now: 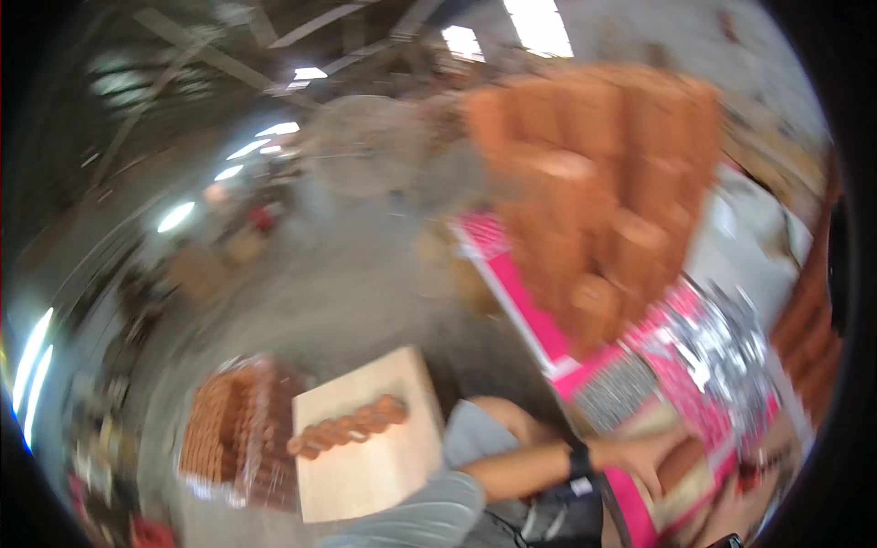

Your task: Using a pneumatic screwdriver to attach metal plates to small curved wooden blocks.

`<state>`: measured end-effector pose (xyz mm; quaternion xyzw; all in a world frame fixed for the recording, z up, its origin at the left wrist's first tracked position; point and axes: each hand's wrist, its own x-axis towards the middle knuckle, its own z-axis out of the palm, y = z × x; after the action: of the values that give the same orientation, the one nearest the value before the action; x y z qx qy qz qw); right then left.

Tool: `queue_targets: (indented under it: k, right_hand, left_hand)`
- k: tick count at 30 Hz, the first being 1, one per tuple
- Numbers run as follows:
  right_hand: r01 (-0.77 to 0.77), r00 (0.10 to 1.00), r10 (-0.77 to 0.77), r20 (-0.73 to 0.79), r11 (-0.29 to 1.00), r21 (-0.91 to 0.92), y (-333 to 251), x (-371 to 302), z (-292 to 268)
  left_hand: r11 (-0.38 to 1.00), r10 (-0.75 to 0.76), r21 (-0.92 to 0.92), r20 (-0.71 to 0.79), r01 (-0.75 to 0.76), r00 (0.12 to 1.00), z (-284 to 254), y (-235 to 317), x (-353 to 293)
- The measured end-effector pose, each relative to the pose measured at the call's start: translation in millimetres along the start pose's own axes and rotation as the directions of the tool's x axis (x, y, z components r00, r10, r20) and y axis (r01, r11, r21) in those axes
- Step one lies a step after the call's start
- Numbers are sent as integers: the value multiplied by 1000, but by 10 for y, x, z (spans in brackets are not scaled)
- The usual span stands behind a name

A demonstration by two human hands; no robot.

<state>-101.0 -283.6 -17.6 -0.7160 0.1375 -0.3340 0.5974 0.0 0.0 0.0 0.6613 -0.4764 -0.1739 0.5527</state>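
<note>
My left arm, in a grey sleeve with a black watch, reaches across to the pink-topped table (523, 297) at the right. My left hand (644, 457) is closed around a reddish-brown wooden-looking piece (680, 464). Near the lower right edge, my right hand (726, 507) is smeared and partly cut off, so its fingers cannot be made out. Beside it is a small red-and-black object (749, 475), too blurred to name. Just beyond my left hand lie a heap of small grey metal pieces (617, 393) and a larger pile of shiny silver pieces (717, 352).
A tall stack of orange-brown pieces (594, 183) stands on the table's far part. Left of me, a pale board (365, 489) carries a row of brown pieces (352, 426). Next to it is a plastic-wrapped stack (224, 434). A large round fan-like shape (370, 146) stands farther back.
</note>
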Motion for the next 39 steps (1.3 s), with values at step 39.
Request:
queue_targets:
  k: [39]
  right_hand:
    - [94,982,-107,158,992,88,-768,108,487]
  left_hand:
    - [244,-469,754,-458,610,755,-1569,-345,702]
